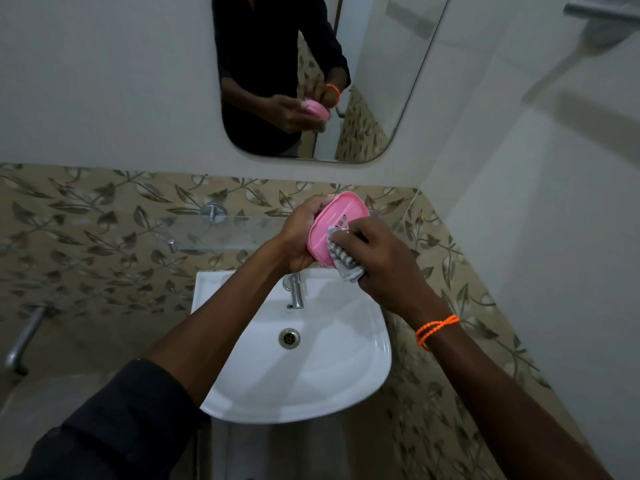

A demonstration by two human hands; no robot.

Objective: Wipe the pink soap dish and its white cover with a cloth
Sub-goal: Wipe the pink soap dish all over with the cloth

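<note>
- While the left hand (299,233) grips the dish (337,225) by its left edge, fingers wrapped behind it, the dish is held in the air above the basin (346,368), just over the tap (296,289).
- Dish: pink plastic, oblong with rounded corners, a raised rim running round it; tilted so its hollow face turns toward the camera.
- Small drain holes show near the middle of that face, partly hidden by the cloth (341,259).
- Cloth: grey and white striped, bunched up, pressed against the lower right part of the dish.
- Right hand (381,261) is closed round the cloth, fingertips bearing on the dish face; an orange cord (437,329) circles that wrist.
- White cover: cannot be made out.
- Mirror (311,77) above reflects both hands and the dish's pink underside.
- Glass shelf (214,233) is fixed to the leaf-patterned tiles, left of the hands.
</note>
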